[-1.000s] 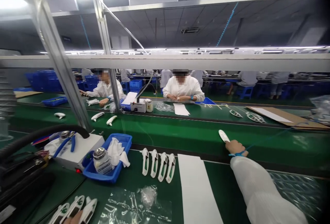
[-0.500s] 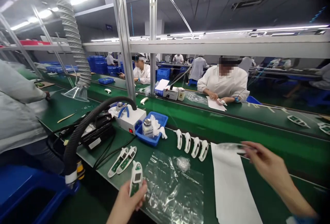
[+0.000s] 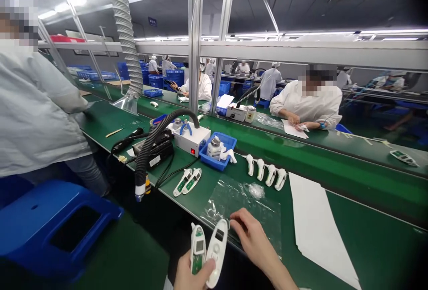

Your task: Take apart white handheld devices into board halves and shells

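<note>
My left hand point(image 3: 192, 272) grips two long white casing pieces near the bench's front edge. One is a device half point(image 3: 198, 247) with a green circuit board and small screen inside. Beside it, under my thumb, is a white cover point(image 3: 217, 252) with a dark window and button shapes. My right hand point(image 3: 256, 241) is just right of the cover's upper end, over a clear plastic sheet point(image 3: 230, 192), with thumb and forefinger pinched together. What lies between those fingertips is too small to make out. A small heap of clear film pieces point(image 3: 256, 190) rests on the sheet.
Two open device halves point(image 3: 187, 181) lie to the left. Several white handheld casings point(image 3: 266, 174) stand in a row, near white paper point(image 3: 317, 218). A blue tray point(image 3: 219, 165) holds a bottle. Behind are a power box point(image 3: 192, 140) and black hose point(image 3: 147, 143). Co-workers sit across.
My right hand has come left from above the paper to beside my left hand. The white cover is now in my left hand with the device half. The camera view has shifted.
</note>
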The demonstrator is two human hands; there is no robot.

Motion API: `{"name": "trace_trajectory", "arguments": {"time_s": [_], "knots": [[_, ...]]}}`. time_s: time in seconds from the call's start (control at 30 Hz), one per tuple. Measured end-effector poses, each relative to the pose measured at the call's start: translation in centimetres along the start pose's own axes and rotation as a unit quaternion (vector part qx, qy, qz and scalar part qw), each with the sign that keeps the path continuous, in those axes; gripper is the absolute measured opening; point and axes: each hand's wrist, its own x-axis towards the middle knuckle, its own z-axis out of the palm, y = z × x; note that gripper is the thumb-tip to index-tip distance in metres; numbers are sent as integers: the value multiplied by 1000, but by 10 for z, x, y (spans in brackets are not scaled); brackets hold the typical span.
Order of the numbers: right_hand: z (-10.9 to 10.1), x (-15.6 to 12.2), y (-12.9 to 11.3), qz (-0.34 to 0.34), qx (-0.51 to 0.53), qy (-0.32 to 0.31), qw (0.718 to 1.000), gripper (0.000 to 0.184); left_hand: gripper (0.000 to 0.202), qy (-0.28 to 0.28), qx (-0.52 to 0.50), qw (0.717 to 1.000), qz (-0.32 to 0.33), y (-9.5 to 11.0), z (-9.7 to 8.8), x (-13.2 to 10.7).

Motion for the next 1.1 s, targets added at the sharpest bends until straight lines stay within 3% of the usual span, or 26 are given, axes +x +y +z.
{"name": "trace_trajectory", "arguments": {"time_s": [0.2, 0.3, 0.47, 0.7, 1.1], "knots": [[31, 5, 16, 45, -60, 93, 993, 22, 57, 36, -34, 999, 16, -7, -10, 4], [36, 3, 17, 74, -14, 113, 991, 22, 58, 47, -40, 998, 23, -8, -6, 4], [30, -5, 7, 51, 85, 139, 985, 27, 55, 44, -55, 997, 27, -6, 5, 5], [19, -9, -10, 76, 193, 99, 973, 31, 53, 15, -28, 999, 30, -5, 20, 2], [31, -6, -2, 90, 203, 108, 969, 30, 49, 28, 15, 999, 25, -9, 30, 3]]}}
